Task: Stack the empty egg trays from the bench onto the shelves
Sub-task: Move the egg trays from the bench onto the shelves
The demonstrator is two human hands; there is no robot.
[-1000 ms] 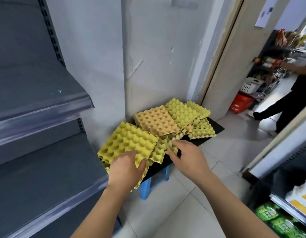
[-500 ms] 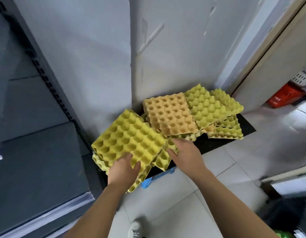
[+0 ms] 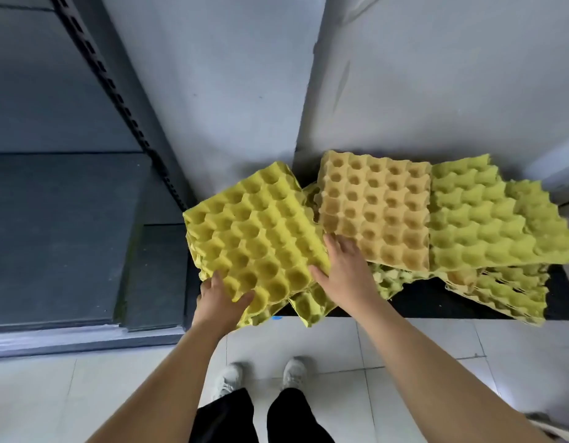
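Observation:
A bright yellow egg tray [image 3: 254, 231] lies tilted at the left end of the black bench [image 3: 417, 302], on top of other yellow trays. My left hand [image 3: 221, 302] grips its near edge, thumb on top. My right hand [image 3: 344, 276] holds the tray's right edge, fingers spread, and touches the orange tray [image 3: 376, 212] beside it. A green-yellow tray [image 3: 487, 225] overlaps further trays [image 3: 507, 292] at the right. The dark grey shelf [image 3: 59, 238] is low on the left.
A grey wall with a corner rises behind the bench. A perforated shelf upright [image 3: 117, 100] runs diagonally at the left. My shoes [image 3: 261, 375] stand on the pale tiled floor in front of the bench.
The view has tipped down and closer, so the upper shelves and doorway left the frame. My right hand moved from the trays underneath onto the bright yellow tray's right edge; my left hand kept its grip.

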